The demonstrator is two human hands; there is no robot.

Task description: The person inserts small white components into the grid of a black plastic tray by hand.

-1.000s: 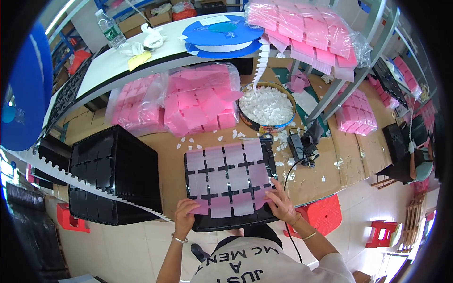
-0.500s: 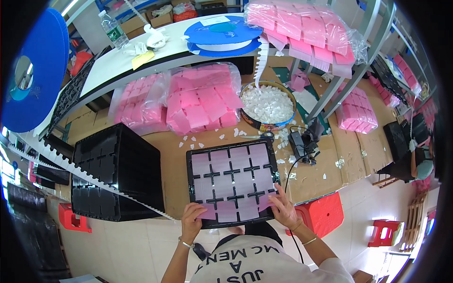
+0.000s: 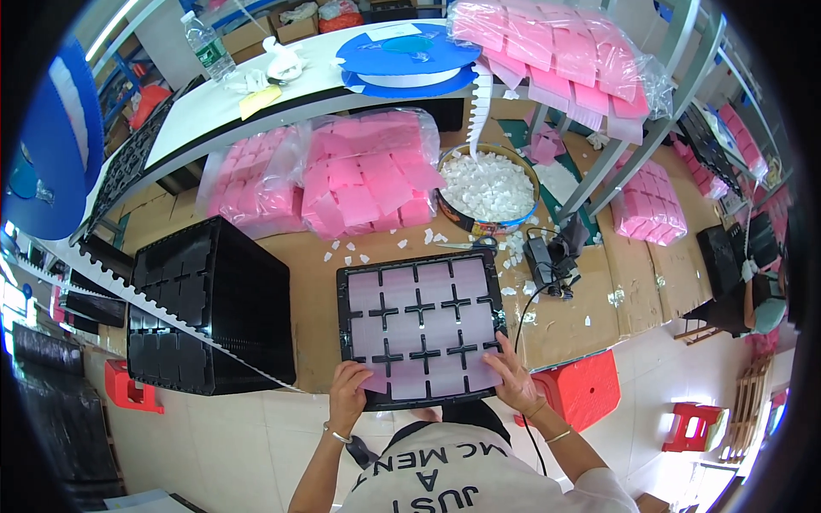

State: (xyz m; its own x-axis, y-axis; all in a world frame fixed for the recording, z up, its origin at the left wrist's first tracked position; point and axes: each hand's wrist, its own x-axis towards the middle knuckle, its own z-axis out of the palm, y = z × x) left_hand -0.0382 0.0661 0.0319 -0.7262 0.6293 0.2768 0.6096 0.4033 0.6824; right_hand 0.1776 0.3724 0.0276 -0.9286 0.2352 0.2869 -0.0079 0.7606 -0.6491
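Observation:
A black plastic tray [image 3: 345, 301] with cross-shaped dividers lies at the front edge of the cardboard-covered bench. Thin pale pink sheets [image 3: 439, 321] lie in its compartments. My left hand [image 3: 347, 398] grips the tray's near left corner, its fingertips at a pink sheet there. At the near right corner, my right hand [image 3: 516, 382] has its fingers bent over the rim and onto the sheet beside it. Both thumbs and the undersides of the rim are partly hidden.
A tall stack of black trays [image 3: 248, 308] stands left, with a white toothed strip [image 3: 162, 316] crossing it. Behind are bagged pink sheets [image 3: 368, 184], a round tin of white pieces [image 3: 486, 192], scissors [image 3: 479, 244] and a black power adapter [image 3: 540, 262]. A red stool [image 3: 590, 389] stands right.
The pink sheets in the near corner compartments look paler and flatter. Both hands stay at the tray's near corners. The blue reel at the far left appears turned.

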